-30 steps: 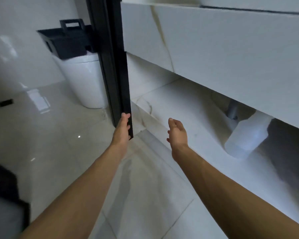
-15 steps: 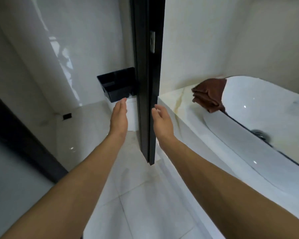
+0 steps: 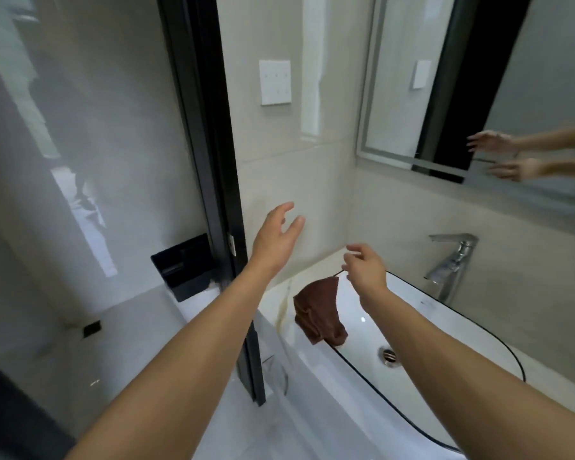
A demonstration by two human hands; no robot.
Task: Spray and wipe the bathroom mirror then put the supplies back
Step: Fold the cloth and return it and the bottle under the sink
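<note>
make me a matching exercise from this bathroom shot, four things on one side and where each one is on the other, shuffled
Things:
1. brown cloth
2. faucet
3. switch plate
4. black bin

Places:
A. on the floor beyond the dark door frame
B. on the wall left of the mirror
C. draped over the sink's left rim
D. behind the sink, below the mirror

Pairs: 1-C, 2-D, 3-B, 4-A
</note>
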